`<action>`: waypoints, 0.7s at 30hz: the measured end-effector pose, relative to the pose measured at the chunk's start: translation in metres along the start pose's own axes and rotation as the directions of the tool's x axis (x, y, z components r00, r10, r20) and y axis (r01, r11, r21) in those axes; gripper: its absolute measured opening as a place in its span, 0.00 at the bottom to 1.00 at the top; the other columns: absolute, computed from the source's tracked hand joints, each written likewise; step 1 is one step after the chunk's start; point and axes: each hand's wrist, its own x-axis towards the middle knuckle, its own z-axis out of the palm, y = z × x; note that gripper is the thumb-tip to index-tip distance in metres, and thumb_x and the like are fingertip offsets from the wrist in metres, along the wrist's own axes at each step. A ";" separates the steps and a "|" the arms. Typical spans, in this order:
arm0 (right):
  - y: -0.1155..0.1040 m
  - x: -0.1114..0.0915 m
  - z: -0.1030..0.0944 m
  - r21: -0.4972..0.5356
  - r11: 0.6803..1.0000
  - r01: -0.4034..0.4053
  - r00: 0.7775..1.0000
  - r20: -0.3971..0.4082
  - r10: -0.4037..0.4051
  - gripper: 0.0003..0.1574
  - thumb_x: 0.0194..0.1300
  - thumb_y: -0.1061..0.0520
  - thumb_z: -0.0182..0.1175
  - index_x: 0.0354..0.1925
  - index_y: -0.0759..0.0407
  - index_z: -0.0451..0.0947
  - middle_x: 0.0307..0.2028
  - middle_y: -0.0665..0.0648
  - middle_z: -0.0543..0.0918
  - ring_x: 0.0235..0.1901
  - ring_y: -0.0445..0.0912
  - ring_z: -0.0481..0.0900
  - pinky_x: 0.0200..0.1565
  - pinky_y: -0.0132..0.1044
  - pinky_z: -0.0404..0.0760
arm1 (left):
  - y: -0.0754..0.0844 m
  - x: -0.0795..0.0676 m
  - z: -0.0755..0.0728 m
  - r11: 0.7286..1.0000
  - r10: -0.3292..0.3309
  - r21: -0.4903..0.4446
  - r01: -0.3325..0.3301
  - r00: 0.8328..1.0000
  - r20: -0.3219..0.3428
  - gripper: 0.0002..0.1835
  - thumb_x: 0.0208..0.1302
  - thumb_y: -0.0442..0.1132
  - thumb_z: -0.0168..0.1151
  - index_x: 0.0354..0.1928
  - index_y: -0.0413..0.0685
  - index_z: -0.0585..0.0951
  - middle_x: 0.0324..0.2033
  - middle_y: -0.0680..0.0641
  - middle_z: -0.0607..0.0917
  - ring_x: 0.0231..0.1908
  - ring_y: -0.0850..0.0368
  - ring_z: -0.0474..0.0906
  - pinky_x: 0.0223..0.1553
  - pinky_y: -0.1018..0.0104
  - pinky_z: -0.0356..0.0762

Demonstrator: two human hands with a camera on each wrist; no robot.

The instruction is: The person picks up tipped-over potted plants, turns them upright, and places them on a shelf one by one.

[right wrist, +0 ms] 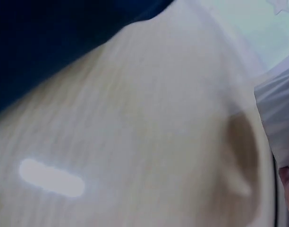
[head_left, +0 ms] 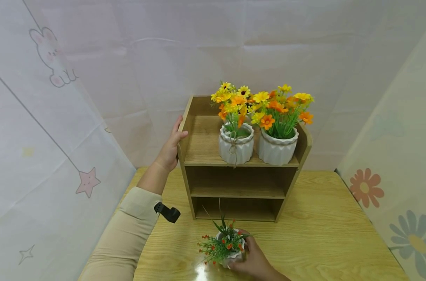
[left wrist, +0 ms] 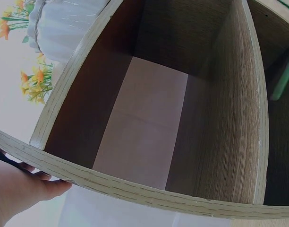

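Observation:
My left hand (head_left: 170, 150) rests against the outer left side of a wooden shelf unit (head_left: 239, 193), its thumb at the front edge. In the left wrist view, that hand (left wrist: 26, 191) lies along the side panel. My right hand (head_left: 253, 257) grips a white ribbed pot (head_left: 235, 257) holding a small plant (head_left: 221, 246) with green leaves and red buds, low in front of the shelf. At the edge of the right wrist view is the pot (right wrist: 279, 118), with fingertips on it. Two white pots of yellow and orange flowers, left (head_left: 236, 145) and right (head_left: 277, 147), stand on the top shelf.
The shelf stands on a wood-grain table (head_left: 325, 222). Its two lower compartments face me. Printed cloth walls surround the table, with a flower print (head_left: 366, 188) at the right. A black strap (head_left: 167, 212) sits on my left sleeve.

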 end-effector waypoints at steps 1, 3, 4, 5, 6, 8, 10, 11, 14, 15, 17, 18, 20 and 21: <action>-0.005 0.001 0.000 -0.010 1.000 -0.004 1.000 -0.019 0.004 0.60 0.46 0.57 0.76 0.71 0.59 0.54 0.61 0.68 0.69 0.56 0.58 0.73 0.52 0.54 0.74 | 0.000 0.000 0.000 1.000 -0.001 -0.003 0.001 1.000 0.002 0.41 0.68 0.47 0.42 0.78 0.69 0.36 0.78 0.53 0.34 0.76 0.45 0.36 0.72 0.37 0.40; -0.016 0.003 0.000 -0.025 0.999 -0.021 0.998 -0.056 0.020 0.60 0.43 0.58 0.77 0.70 0.60 0.55 0.59 0.68 0.71 0.54 0.56 0.74 0.50 0.50 0.75 | 0.000 0.000 0.000 1.000 -0.003 -0.014 0.003 1.000 0.005 0.41 0.69 0.47 0.42 0.78 0.69 0.36 0.78 0.52 0.36 0.75 0.44 0.39 0.72 0.37 0.42; -0.021 0.005 0.000 -0.031 0.999 -0.030 0.997 -0.071 0.028 0.60 0.43 0.57 0.78 0.69 0.60 0.56 0.58 0.67 0.71 0.53 0.56 0.74 0.50 0.50 0.75 | 0.000 0.000 0.000 1.000 0.000 -0.021 0.001 1.000 0.007 0.40 0.69 0.47 0.42 0.78 0.69 0.36 0.78 0.52 0.37 0.75 0.44 0.41 0.72 0.38 0.43; -0.025 0.006 0.001 -0.045 0.998 -0.036 0.996 -0.088 0.032 0.59 0.42 0.57 0.78 0.68 0.60 0.58 0.57 0.66 0.72 0.53 0.56 0.75 0.50 0.51 0.76 | 0.000 0.000 0.000 1.000 0.001 -0.027 -0.001 1.000 0.008 0.40 0.69 0.47 0.42 0.78 0.69 0.36 0.78 0.52 0.37 0.75 0.43 0.42 0.72 0.38 0.43; -0.030 0.007 0.001 -0.052 0.998 -0.042 0.994 -0.105 0.036 0.59 0.41 0.56 0.78 0.68 0.60 0.58 0.57 0.65 0.73 0.54 0.56 0.75 0.52 0.53 0.76 | 0.000 0.000 0.000 0.999 0.002 -0.033 -0.001 1.000 0.009 0.40 0.69 0.47 0.42 0.78 0.70 0.37 0.78 0.52 0.38 0.75 0.43 0.43 0.71 0.38 0.44; -0.039 0.010 0.000 -0.061 0.997 -0.047 0.990 -0.133 0.038 0.60 0.39 0.55 0.79 0.67 0.58 0.59 0.57 0.64 0.74 0.55 0.58 0.74 0.54 0.60 0.74 | 0.000 0.001 0.000 0.999 0.004 -0.038 -0.003 1.000 0.008 0.40 0.69 0.46 0.42 0.78 0.70 0.37 0.78 0.52 0.40 0.74 0.42 0.45 0.71 0.38 0.45; -0.048 0.012 -0.001 -0.068 0.997 -0.043 0.987 -0.157 0.032 0.61 0.38 0.54 0.80 0.67 0.57 0.60 0.57 0.62 0.75 0.56 0.58 0.74 0.56 0.64 0.72 | 0.000 0.001 0.000 0.999 0.006 -0.038 -0.005 1.000 0.009 0.40 0.69 0.46 0.42 0.78 0.71 0.37 0.78 0.52 0.40 0.75 0.43 0.44 0.71 0.38 0.45; -0.053 0.014 -0.001 -0.066 0.997 -0.040 0.986 -0.165 0.028 0.61 0.37 0.54 0.80 0.67 0.56 0.60 0.57 0.62 0.75 0.56 0.58 0.74 0.56 0.64 0.72 | 0.000 0.001 0.000 0.999 0.005 -0.039 -0.005 1.000 0.009 0.40 0.69 0.46 0.42 0.78 0.72 0.37 0.78 0.52 0.40 0.75 0.43 0.44 0.71 0.38 0.45; -0.068 0.017 -0.004 -0.058 0.998 -0.032 0.983 -0.184 0.020 0.58 0.37 0.54 0.81 0.65 0.55 0.63 0.56 0.61 0.76 0.56 0.58 0.75 0.57 0.63 0.72 | 0.000 0.001 0.000 0.999 0.004 -0.042 -0.004 1.000 0.008 0.40 0.69 0.46 0.42 0.77 0.72 0.37 0.78 0.52 0.40 0.75 0.43 0.44 0.71 0.38 0.44; -0.073 0.018 -0.005 -0.055 0.998 -0.029 0.982 -0.187 0.018 0.56 0.37 0.54 0.81 0.63 0.55 0.64 0.56 0.61 0.75 0.56 0.58 0.75 0.56 0.61 0.73 | 0.000 0.001 0.000 0.999 0.005 -0.042 -0.004 1.000 0.009 0.40 0.69 0.46 0.41 0.77 0.72 0.37 0.78 0.52 0.40 0.75 0.43 0.43 0.71 0.38 0.44; -0.084 0.019 -0.007 -0.065 0.998 -0.027 0.982 -0.191 0.015 0.51 0.38 0.54 0.80 0.58 0.57 0.65 0.54 0.60 0.75 0.55 0.57 0.76 0.55 0.57 0.75 | 0.001 0.001 0.000 0.999 0.003 -0.042 -0.003 1.000 0.007 0.40 0.69 0.46 0.42 0.78 0.72 0.37 0.78 0.52 0.39 0.75 0.43 0.43 0.71 0.38 0.44; -0.090 0.019 -0.008 -0.061 0.998 -0.028 0.981 -0.193 0.016 0.48 0.38 0.53 0.80 0.55 0.57 0.66 0.53 0.60 0.75 0.55 0.56 0.76 0.54 0.55 0.76 | 0.001 0.000 0.000 0.999 0.003 -0.038 -0.002 1.000 0.006 0.40 0.69 0.46 0.42 0.78 0.72 0.37 0.78 0.52 0.38 0.75 0.43 0.42 0.71 0.38 0.43; -0.100 0.020 -0.011 -0.051 0.999 -0.017 0.981 -0.194 0.007 0.48 0.38 0.54 0.80 0.55 0.58 0.66 0.53 0.59 0.74 0.54 0.54 0.75 0.52 0.52 0.76 | 0.001 0.000 0.000 1.000 0.000 -0.030 0.000 1.000 0.006 0.40 0.69 0.47 0.42 0.78 0.71 0.37 0.78 0.53 0.36 0.75 0.45 0.40 0.72 0.38 0.42; -0.105 0.020 -0.012 -0.045 0.999 -0.012 0.980 -0.197 0.003 0.48 0.38 0.54 0.80 0.55 0.58 0.66 0.52 0.59 0.73 0.53 0.52 0.75 0.52 0.50 0.75 | 0.002 0.000 0.000 1.000 -0.001 -0.026 0.001 1.000 0.007 0.40 0.69 0.47 0.42 0.78 0.70 0.37 0.78 0.54 0.35 0.76 0.45 0.38 0.72 0.38 0.41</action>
